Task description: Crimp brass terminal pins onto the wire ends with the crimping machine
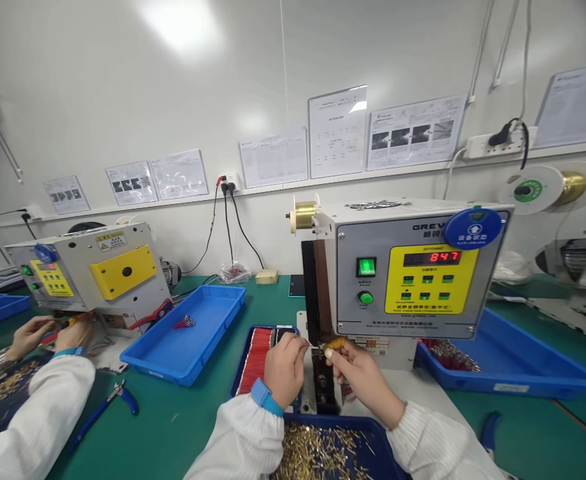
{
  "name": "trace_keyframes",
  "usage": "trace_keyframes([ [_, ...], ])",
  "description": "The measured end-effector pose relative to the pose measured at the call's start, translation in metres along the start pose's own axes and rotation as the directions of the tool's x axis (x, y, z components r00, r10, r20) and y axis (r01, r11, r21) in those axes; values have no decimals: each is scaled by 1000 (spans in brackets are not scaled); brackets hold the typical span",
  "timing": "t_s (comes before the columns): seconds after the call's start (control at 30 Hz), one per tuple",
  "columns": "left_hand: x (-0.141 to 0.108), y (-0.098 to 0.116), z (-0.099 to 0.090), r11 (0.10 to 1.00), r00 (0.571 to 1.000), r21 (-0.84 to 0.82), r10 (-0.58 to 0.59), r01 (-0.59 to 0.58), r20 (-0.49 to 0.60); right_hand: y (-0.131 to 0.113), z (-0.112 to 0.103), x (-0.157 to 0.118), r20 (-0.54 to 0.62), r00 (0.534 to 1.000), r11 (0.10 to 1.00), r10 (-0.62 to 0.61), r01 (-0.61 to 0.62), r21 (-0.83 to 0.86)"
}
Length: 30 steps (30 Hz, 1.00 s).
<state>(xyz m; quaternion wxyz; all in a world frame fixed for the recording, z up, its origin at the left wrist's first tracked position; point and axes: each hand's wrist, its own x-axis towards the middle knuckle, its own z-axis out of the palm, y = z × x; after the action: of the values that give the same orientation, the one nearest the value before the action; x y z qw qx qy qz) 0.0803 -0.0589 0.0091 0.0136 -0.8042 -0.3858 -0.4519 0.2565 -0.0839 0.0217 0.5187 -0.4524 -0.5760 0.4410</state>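
Note:
My right hand (365,380) pinches a small bundle of yellow wire (335,343) at the crimping head of a grey terminal crimping machine (413,267). My left hand (285,370) sits just left of it, fingertips closed at the machine's dark front; anything between them is too small to see. Below my hands lies a dark blue tray of loose brass terminals (317,453). A dark tray of red-sleeved wires (255,360) stands beside my left hand. The machine's red display reads 847.
To the left, a co-worker's hands (47,337) work at a second crimping machine (87,273). A blue tray (183,347) holds a small red-wired bunch. Another blue tray (503,360) stands right. Blue-handled pliers (103,413) lie on the green bench. A terminal reel (530,190) stands behind.

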Motion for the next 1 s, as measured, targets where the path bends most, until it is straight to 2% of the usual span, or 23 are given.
trace_keyframes([
  [1.0, -1, -2, 1, 999, 1000, -32, -8, 9, 8, -2, 2, 0, -6, 1000, 1000, 7, -7, -8],
])
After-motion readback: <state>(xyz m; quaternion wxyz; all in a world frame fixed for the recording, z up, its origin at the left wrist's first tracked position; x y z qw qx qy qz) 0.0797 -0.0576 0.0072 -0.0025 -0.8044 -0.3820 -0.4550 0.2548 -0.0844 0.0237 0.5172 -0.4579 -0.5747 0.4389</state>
